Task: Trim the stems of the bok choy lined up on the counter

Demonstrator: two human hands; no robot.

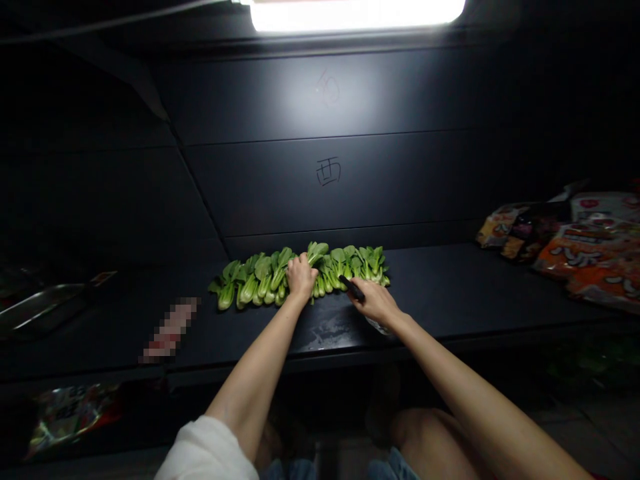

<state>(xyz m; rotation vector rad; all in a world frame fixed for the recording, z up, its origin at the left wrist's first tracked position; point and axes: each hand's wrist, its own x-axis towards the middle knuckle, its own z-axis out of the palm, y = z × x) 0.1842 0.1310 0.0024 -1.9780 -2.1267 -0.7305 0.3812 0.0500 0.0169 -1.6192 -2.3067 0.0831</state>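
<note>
The dark tabletop (435,287) carries a row of bok choy (273,270) at its centre, near the back panel (250,190); leaves point toward the panel and the pale stem bases face the person. At the far left, a metal tray (43,308) stands well apart from the row. Between tray and row lies a pixelated item (173,327), its identity hidden. At the far right, colourful snack bags (593,260) are heaped well apart from the greens. A lit lamp (357,15) is mounted above. A shiny packet (73,410) sits below tabletop level at the lower left. A wet patch (327,335) marks the tabletop between the forearms. The left hand (301,277) covers the middle of the row, back of the hand upward, its forearm extending from the lower left; its fingers are narrowed around one bok choy head (317,252), whose leaves project to the upper right. The right hand (373,300) is in front of the row's right part, its forearm angled in from the lower right; its fingers are wrapped around a black handle (351,288), which points toward the upper left.
</note>
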